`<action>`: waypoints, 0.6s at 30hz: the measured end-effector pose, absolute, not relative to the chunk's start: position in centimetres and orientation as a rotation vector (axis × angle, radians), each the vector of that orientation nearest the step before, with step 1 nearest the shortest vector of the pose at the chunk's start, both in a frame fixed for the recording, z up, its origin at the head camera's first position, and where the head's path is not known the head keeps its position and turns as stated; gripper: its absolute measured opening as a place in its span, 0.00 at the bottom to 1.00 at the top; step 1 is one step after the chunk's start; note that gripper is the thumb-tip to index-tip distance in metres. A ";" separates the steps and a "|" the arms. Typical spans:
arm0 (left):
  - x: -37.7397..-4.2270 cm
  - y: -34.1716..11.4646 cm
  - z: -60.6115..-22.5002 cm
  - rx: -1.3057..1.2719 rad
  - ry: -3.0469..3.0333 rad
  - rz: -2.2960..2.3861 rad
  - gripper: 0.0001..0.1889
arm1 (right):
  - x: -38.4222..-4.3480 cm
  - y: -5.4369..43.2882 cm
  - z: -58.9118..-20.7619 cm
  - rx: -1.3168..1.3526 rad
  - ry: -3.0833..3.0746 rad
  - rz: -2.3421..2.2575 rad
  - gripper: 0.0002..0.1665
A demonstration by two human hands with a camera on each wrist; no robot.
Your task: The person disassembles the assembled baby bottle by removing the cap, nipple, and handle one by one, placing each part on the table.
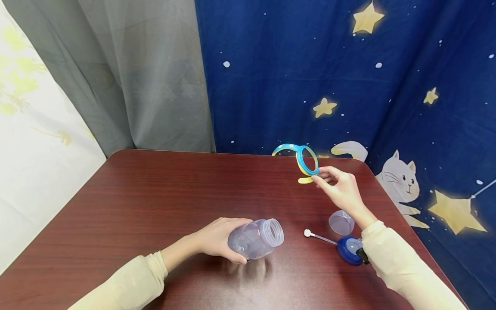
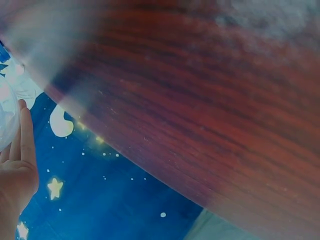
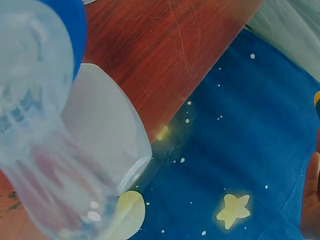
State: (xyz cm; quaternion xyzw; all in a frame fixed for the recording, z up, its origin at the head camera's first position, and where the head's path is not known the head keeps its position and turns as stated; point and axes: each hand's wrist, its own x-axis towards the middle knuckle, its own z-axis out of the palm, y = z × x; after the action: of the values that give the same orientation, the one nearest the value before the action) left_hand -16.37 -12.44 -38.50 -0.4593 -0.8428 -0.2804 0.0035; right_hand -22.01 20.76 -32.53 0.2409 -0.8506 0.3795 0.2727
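My left hand [image 1: 218, 237] grips a clear, lilac-tinted baby bottle [image 1: 249, 241], tilted with its uncapped threaded mouth facing right. At the left wrist view's edge, part of the bottle [image 2: 6, 112] shows beside the fingers. Above the table's far right, my right hand [image 1: 339, 187] pinches a blue and yellow bottle handle ring [image 1: 299, 160] with two curved arms by its lower edge. Below the right forearm lies a blue bottle collar [image 1: 342, 254] with a clear nipple [image 3: 35, 65]. From it a thin straw [image 1: 325, 239] runs left to a white end piece [image 1: 307, 233].
A clear domed cap [image 1: 341, 223] sits on the dark red wooden table [image 1: 186, 185], just behind the blue collar. Blue star-patterned cloth [image 1: 271, 86] and a grey curtain [image 1: 162, 77] hang behind the far edge. White cloth [image 1: 35, 142] hangs at the left.
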 end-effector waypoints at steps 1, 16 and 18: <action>-16.4 -12.4 -38.5 -1.445 -2.639 -0.881 0.41 | -22.1 20.8 -32.7 0.646 -2.293 1.021 0.13; -16.5 -12.5 -38.4 -1.454 -2.631 -0.867 0.41 | -22.8 20.7 -33.7 0.610 -2.342 1.037 0.12; -16.5 -12.5 -38.4 -1.458 -2.633 -0.867 0.41 | -23.0 20.7 -33.9 0.615 -2.342 1.049 0.12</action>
State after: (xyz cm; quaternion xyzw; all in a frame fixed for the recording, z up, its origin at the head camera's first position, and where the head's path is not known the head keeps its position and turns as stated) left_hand -16.52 -12.52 -38.43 -0.4655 -0.8406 -0.2768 0.0047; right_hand -22.95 20.66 -33.88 0.2258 -0.8596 0.3851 0.2487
